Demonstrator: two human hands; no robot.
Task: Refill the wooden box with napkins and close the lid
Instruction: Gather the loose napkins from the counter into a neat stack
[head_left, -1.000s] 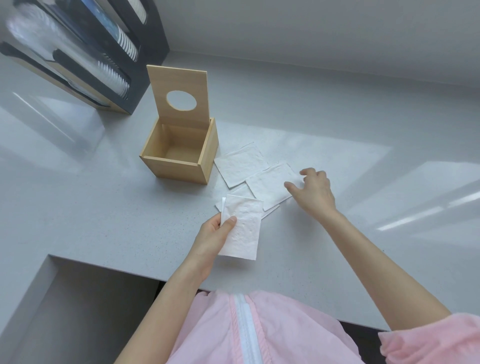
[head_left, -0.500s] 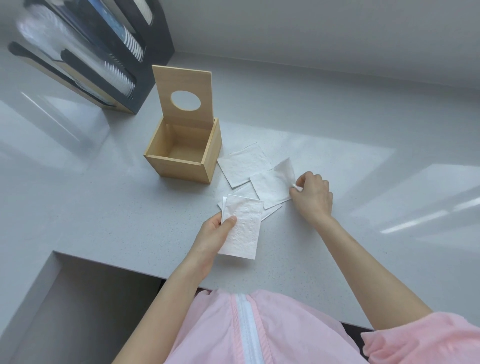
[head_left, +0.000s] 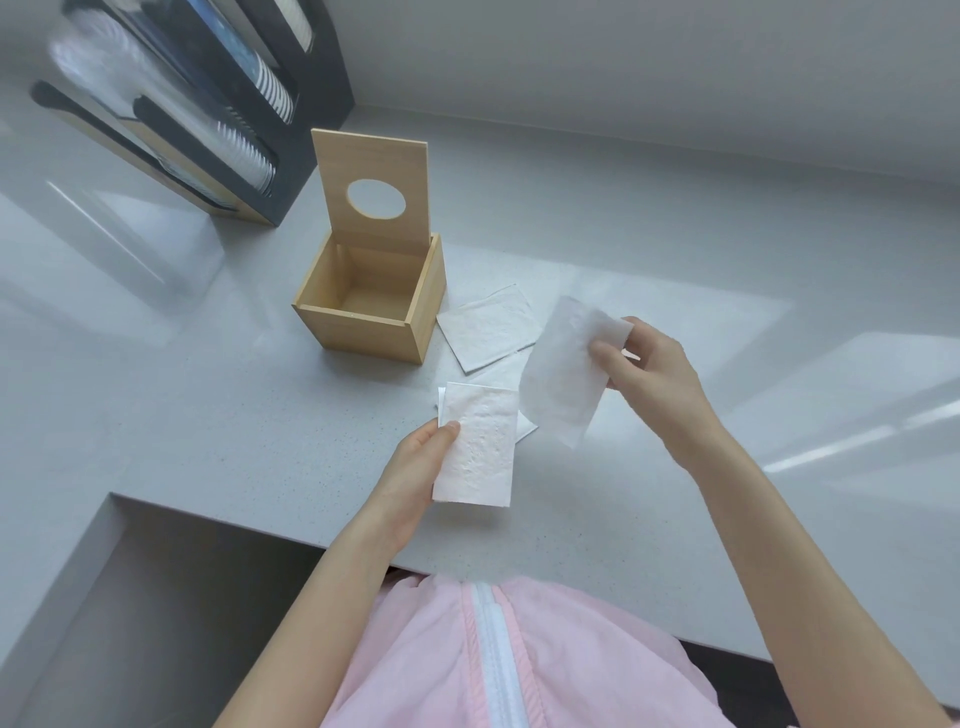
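Empty wooden box (head_left: 370, 306), lid (head_left: 375, 193) upright w/ round hole.
Left hand (head_left: 415, 475) pinches folded napkin (head_left: 478, 443), long axis 12–6; right hand (head_left: 655, 374) grips lifted napkin (head_left: 563, 371), hanging toward 7.

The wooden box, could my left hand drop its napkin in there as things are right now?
Probably yes. The wooden box stands open, its lid upright at the back, and looks empty. Nothing lies between it and the left hand, which grips a napkin.

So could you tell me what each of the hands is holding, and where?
Left hand: white napkin stack, gripped at its left edge. Right hand: single white napkin, pinched at its upper right corner.
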